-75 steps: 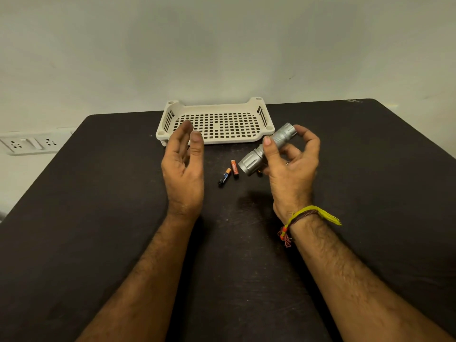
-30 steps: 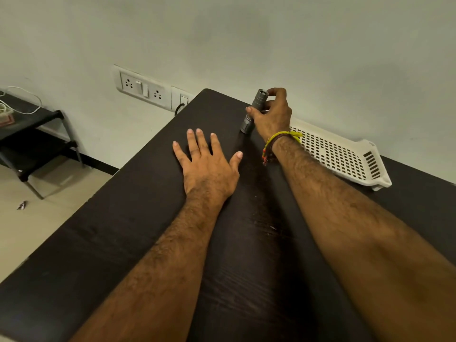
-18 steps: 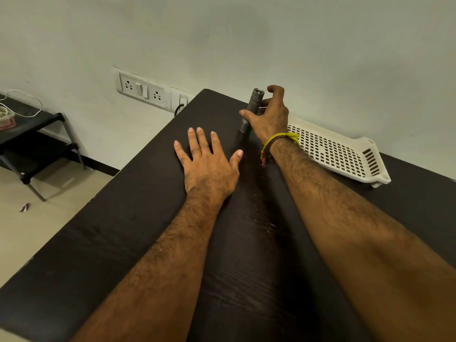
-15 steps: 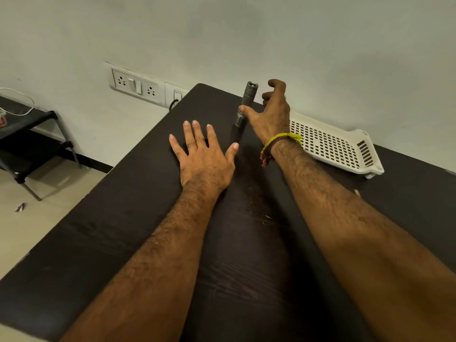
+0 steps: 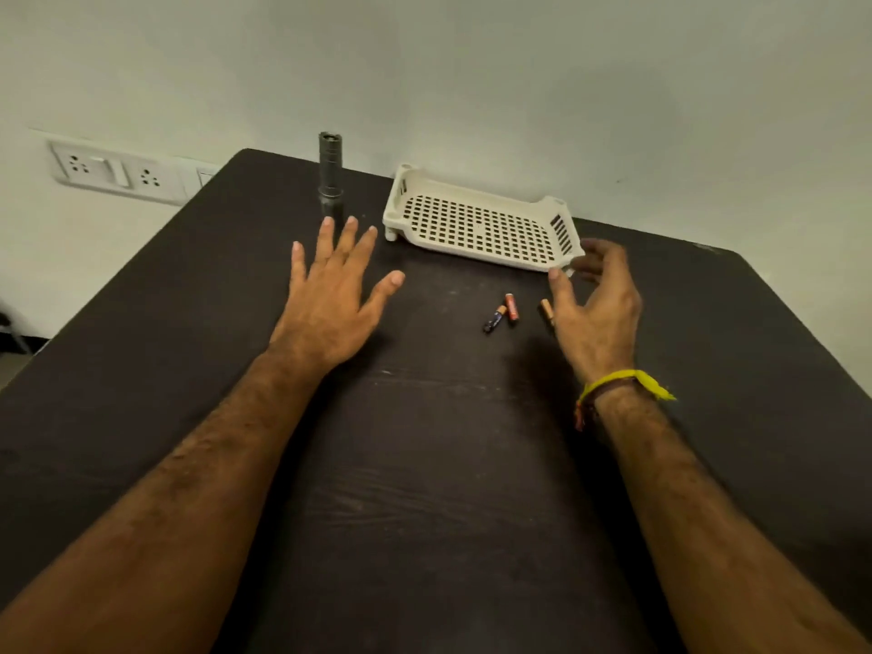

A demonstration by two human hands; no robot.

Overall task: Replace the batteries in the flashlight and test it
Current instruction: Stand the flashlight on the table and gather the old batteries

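Observation:
The grey metal flashlight (image 5: pixel 330 174) stands upright on its head near the table's far left edge, with no hand on it. My left hand (image 5: pixel 332 295) lies flat on the dark table (image 5: pixel 424 464) just in front of it, fingers spread. Two small batteries (image 5: pixel 501 313) lie together right of centre, one dark, one orange. A third, tan battery (image 5: pixel 546 310) lies beside the thumb of my right hand (image 5: pixel 595 304). That hand hovers open with curled fingers, holding nothing.
A cream perforated plastic tray (image 5: pixel 481 224) sits at the table's far edge, against the wall. A wall socket strip (image 5: pixel 115 174) is at the far left. My right wrist wears a yellow thread band (image 5: pixel 618 382).
My right hand let go of the flashlight, left it standing, and came back right to the batteries. The view swung back to the right. My left hand stayed flat.

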